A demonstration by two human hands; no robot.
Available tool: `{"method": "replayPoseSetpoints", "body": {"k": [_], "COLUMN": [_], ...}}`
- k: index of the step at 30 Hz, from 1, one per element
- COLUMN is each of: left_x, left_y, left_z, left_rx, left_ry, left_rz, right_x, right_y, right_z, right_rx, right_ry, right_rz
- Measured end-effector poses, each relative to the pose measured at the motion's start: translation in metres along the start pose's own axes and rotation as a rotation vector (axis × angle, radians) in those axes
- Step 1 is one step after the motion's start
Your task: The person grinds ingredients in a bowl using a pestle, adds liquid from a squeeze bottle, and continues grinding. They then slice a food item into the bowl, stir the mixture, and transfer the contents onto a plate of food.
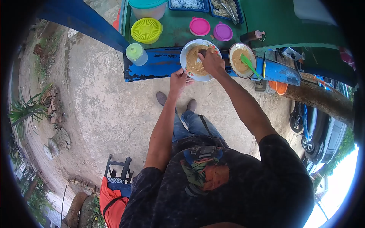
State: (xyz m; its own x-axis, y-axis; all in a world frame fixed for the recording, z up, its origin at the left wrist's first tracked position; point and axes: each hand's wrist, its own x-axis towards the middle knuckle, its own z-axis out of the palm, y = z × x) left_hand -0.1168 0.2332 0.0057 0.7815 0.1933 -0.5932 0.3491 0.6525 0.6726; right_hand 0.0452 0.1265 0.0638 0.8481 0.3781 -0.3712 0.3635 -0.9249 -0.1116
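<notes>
A white plate with a flowered rim [187,48] lies at the blue front edge of the cart, with brown sauce [194,65] spread in it. My left hand [179,80] grips the plate's lower left rim, some fingers beneath it. Over the sauce, my right hand [213,60] is closed around a dark pestle-like tool [203,52], which presses down inside the plate. Just to the right stands a bowl of brown sauce [236,57] with a green spoon [249,65] in it.
Yellow [146,30], pink [199,26] and purple [223,32] lidded containers stand behind the plate. A green-lidded jar [137,54] is at the left, a sauce bottle [252,36] at the right. Trays of noodles [188,4] sit at the back.
</notes>
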Motion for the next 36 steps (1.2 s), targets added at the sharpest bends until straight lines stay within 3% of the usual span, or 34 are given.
{"method": "replayPoseSetpoints", "body": {"k": [4, 6, 14, 18, 20, 23, 26, 28, 32, 36], "left_x": [0.013, 0.008, -0.005, 0.004, -0.001, 0.007, 0.003, -0.005, 0.002, 0.004], "left_y": [0.007, -0.004, -0.011, -0.001, -0.009, -0.003, 0.001, -0.009, -0.003, 0.003], "left_z": [-0.006, -0.006, -0.002, -0.003, -0.002, -0.005, -0.001, -0.003, -0.007, -0.004], "left_rx": [0.01, -0.004, 0.018, 0.013, 0.023, 0.025, 0.001, 0.005, 0.003, 0.001], "left_ry": [-0.008, -0.019, -0.012, 0.006, -0.003, -0.028, 0.017, -0.008, -0.022, -0.032], "left_rz": [0.037, 0.027, 0.016, 0.035, 0.032, 0.014, 0.032, 0.009, -0.001, 0.02], "right_x": [-0.034, -0.012, -0.004, -0.033, -0.01, -0.015, -0.021, -0.004, -0.037, -0.042], "right_y": [0.011, 0.001, -0.001, 0.019, 0.011, 0.0, 0.015, 0.009, 0.013, 0.001], "right_z": [0.007, -0.011, 0.003, 0.005, -0.011, -0.001, 0.011, 0.0, 0.014, -0.013], "right_rx": [-0.044, 0.049, 0.007, -0.019, 0.029, 0.034, -0.119, -0.064, -0.095, -0.099], "right_ry": [-0.081, -0.035, -0.011, -0.096, -0.041, -0.079, 0.055, 0.052, -0.025, -0.089], "right_rz": [-0.038, 0.037, -0.023, -0.054, 0.037, -0.009, -0.206, -0.02, -0.147, -0.08]}}
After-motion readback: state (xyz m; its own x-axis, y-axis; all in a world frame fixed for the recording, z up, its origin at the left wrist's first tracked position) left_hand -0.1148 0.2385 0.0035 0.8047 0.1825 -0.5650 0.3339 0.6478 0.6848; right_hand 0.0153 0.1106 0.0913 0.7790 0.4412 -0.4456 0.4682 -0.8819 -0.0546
